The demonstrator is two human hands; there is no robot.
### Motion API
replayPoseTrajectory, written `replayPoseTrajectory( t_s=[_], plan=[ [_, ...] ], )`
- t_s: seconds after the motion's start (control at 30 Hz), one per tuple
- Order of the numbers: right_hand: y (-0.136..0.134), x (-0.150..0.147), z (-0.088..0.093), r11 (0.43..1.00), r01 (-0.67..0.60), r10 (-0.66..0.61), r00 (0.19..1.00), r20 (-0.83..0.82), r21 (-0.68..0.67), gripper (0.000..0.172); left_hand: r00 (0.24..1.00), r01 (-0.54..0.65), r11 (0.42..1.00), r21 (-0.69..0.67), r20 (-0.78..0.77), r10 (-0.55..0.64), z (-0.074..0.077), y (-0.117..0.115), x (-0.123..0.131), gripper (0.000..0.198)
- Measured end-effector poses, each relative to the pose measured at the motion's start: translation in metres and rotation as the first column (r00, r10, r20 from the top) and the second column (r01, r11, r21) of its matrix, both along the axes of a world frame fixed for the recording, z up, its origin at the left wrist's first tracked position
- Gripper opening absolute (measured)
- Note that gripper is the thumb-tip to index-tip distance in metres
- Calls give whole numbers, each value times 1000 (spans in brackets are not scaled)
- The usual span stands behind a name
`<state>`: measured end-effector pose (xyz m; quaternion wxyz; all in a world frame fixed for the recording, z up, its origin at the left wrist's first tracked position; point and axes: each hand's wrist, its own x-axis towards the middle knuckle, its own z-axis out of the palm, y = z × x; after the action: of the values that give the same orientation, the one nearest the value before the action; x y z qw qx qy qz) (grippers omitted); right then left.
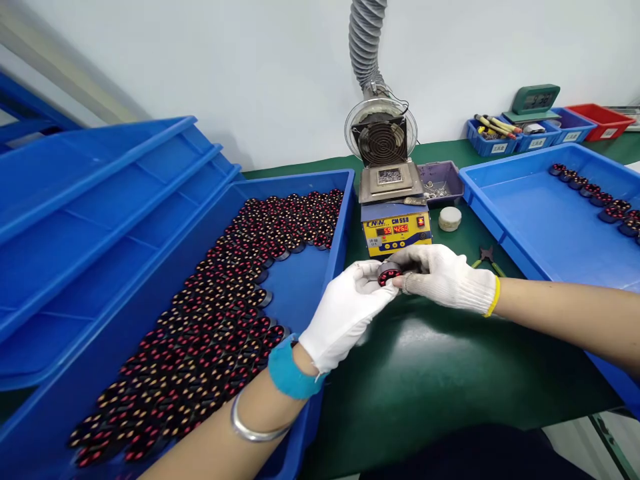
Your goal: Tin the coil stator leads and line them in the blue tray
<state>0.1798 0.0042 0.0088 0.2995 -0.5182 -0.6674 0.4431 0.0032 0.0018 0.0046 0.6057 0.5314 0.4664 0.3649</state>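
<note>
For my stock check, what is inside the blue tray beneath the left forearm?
Many round black parts with red or tan markings, and some bare tray floor. The floor under the parts is covered, and the left forearm hides a near portion.

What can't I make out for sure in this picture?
- Held round part: in the head view, left hand and right hand cover its sides.
- Blue tray at right: head view's right edge cuts it; the right forearm hides some.
- Metal bits: too small in the head view.
</note>
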Motion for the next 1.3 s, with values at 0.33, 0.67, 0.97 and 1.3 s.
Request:
replayPoseTrajectory(
  t_s=[0.33, 0.67, 0.97, 1.3],
  plan=[
    [-18, -1, 6, 969, 0, -55, 975, 214, 247, 19, 940, 144, 880, 453, -340, 20, 2, -11, -1, 60],
    [-3, 5, 10, 972, 235, -235, 971, -38, -10, 19, 884, 276, 961, -37, -383, -268, 27, -9, -12, 22],
    [-4, -5, 2, 963, 165, -230, 916, -327, -215, 14, 963, 215, 971, -108, -139, -229, 16, -10, 5, 35],
    [-1, -7, 1, 945, 258, -319, 863, -393, -200, 18, 953, 140, 990, -18, -268, -140, 24, -13, -2, 41]
  ],
)
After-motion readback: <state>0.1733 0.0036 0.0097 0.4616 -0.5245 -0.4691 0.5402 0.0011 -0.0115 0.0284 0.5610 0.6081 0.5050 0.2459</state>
